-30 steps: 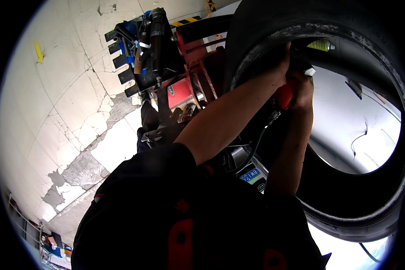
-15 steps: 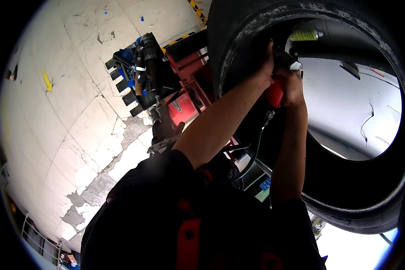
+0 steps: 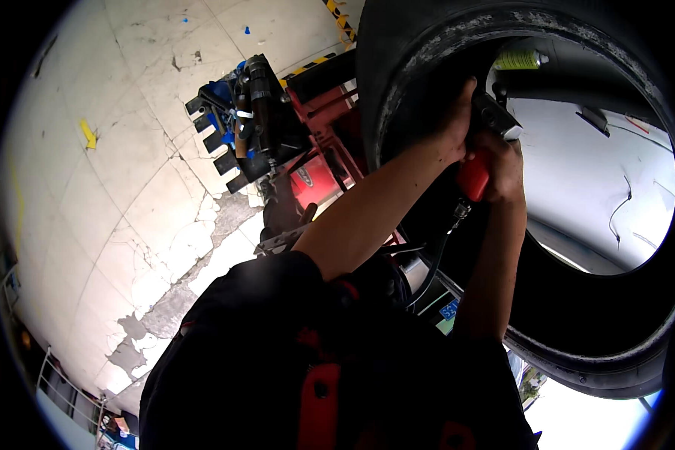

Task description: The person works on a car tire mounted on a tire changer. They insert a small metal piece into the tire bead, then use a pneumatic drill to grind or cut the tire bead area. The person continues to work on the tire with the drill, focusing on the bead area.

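My right hand is closed round the red handle of a pistol-shaped air tool. The tool has a dark body with a silvery rear end, and a hose joins the bottom of its handle. My left hand is held against the tool's far side, its thumb stretched forward along the body; its other fingers are hidden, seemingly wrapped round the tool. Both hands are inside the opening of a large black tire that stands upright before me. The tool's front end is lost in the dark of the tire.
A green-yellow spray can lies within the tire at the top. Left of the tire stands a red metal stand, beside a black rack of tools. The air hose hangs below my hands. Cracked pale floor spreads at left.
The whole view has shifted slightly, so things sit a little further right and lower. My hands and the air tool are still together inside the tire; the tool's dark body shows more.
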Demonstrator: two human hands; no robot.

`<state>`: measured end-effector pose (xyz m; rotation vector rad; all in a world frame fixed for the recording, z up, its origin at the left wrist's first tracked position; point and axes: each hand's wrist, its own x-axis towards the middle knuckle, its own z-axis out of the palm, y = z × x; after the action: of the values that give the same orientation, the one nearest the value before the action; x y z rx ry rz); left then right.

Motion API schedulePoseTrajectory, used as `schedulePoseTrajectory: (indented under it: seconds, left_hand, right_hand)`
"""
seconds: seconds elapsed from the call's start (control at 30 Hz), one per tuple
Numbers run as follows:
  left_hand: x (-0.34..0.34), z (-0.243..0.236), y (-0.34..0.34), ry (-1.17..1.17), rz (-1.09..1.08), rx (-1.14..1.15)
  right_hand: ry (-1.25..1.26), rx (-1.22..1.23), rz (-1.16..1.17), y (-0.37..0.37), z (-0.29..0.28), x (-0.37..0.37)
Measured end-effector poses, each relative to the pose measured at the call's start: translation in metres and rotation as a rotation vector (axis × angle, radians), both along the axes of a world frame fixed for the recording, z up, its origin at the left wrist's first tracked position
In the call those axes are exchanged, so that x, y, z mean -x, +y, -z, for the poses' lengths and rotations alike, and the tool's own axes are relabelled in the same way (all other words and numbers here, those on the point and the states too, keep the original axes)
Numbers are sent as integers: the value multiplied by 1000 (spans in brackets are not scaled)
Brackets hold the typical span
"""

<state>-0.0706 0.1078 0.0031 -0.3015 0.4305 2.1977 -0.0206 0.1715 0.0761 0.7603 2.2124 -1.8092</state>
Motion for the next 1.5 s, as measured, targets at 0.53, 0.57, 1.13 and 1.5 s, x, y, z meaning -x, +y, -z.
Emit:
schedulePoseTrajectory:
  seconds: [0.53,0.57,1.13,1.5]
  left_hand:
    - [-3,-5,4,2,11,23]
    - [-4,-10,7,-66,-15,30]
    - [12,14,10,-28,-96,54]
    - [15,16,19,-15,-85,78]
  right_hand:
    - [7,4,-34,9,-2,-2]
    - [44,-16,46,10,6,0]
    - [-48,-295,-79,6,14,23]
    - [-60,-193,-4,6,12,22]
